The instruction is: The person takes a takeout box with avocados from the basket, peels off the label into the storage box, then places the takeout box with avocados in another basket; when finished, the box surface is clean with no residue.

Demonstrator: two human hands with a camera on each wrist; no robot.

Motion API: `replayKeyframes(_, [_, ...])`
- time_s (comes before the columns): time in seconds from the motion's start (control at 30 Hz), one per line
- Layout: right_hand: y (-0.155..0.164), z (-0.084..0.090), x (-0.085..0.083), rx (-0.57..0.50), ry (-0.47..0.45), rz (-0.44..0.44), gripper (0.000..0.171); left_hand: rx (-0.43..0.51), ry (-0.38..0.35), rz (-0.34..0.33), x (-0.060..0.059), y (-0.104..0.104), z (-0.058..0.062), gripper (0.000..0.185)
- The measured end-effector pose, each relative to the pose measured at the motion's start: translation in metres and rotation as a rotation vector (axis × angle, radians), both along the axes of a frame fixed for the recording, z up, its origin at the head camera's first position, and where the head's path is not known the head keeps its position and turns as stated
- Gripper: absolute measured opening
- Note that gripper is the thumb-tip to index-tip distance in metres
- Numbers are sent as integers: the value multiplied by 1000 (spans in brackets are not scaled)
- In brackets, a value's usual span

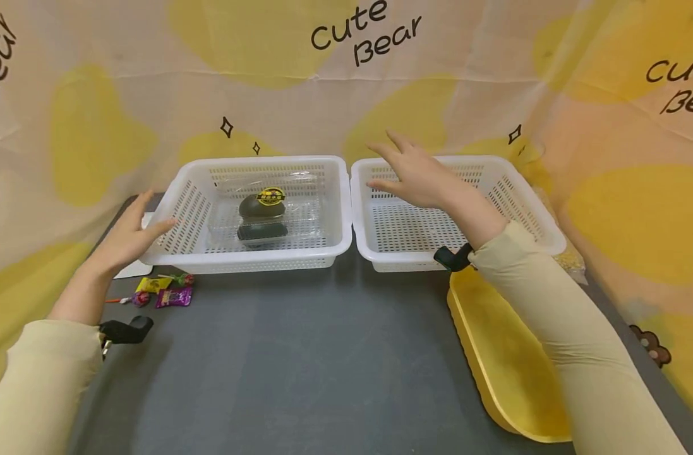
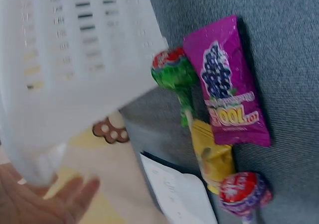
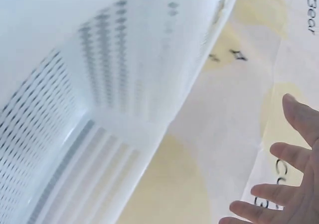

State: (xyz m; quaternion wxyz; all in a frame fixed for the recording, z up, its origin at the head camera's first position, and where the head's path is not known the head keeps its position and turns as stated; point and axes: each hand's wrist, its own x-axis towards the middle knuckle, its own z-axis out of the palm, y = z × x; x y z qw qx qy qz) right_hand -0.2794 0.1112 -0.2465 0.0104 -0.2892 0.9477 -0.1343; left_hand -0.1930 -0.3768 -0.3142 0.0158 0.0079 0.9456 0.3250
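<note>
One clear plastic container (image 1: 306, 218) lies in the left basket (image 1: 255, 258), and through its wall we see a dark rounded item (image 1: 252, 208) and a yellow and black label (image 1: 271, 196). The right basket (image 1: 403, 258), white and perforated like the left, stands just beside it on the grey table (image 1: 323, 354).

We have our left hand (image 1: 127, 237) at the outer end of the left basket, thumb and fingers spread apart — whether the thumb touches the rim, we cannot tell. Our right hand (image 1: 417, 174) hangs over the right basket, thumb and fingers fanned wide.

Near our left wrist, in front of the left basket's corner, a purple packet (image 1: 174, 297), a yellow packet (image 1: 153, 285), a green and red lollipop (image 1: 185, 279) and a purple and red lollipop (image 1: 140, 299) lie close together. A flat white sheet (image 1: 136, 270) shows just beside them, partly hidden.

In front of the right basket sits a yellow tray (image 1: 511, 373), partly covered from our sight by our right sleeve (image 1: 596, 341). Behind everything hangs a patterned cloth (image 1: 301, 114) — yellow patches, black "Cute Bear" lettering.
</note>
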Motion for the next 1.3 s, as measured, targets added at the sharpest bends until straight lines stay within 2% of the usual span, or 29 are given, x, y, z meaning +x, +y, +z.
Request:
replayKeyframes(0.1, [-20, 6, 1, -25, -2, 29, 72, 86, -59, 15, 1, -9, -2, 73])
replayKeyframes(0.33, [-64, 9, -6, -71, -35, 99, 67, 220, -124, -2, 2, -17, -9, 62])
replayKeyframes(0.47, [-82, 8, -18, -130, -99, 112, 65, 278, -163, 13, 1, -21, -11, 62])
replayKeyframes(0.6, [-95, 3, -32, -206, -219, 109, 61, 337, -177, 21, -1, -26, -14, 65])
replayKeyframes(0.73, [-104, -2, -43, -324, -409, 67, 57, 363, -180, 13, -3, -29, -16, 67])
replayKeyframes(0.9, [-114, -9, -51, -440, -604, -36, 54, 392, -180, 7, -3, -30, -13, 67])
replayKeyframes(1.0, [-121, -14, -55, -480, -669, -73, 53, 440, -195, 13, -3, -31, -12, 69])
replayKeyframes(1.13, [-128, -20, -57, -507, -712, -110, 52, 486, -213, 17, -2, -31, -11, 70])
replayKeyframes(1.3, [-133, -27, -57, -516, -752, -133, 52, 424, -229, 26, -2, -29, -11, 68])
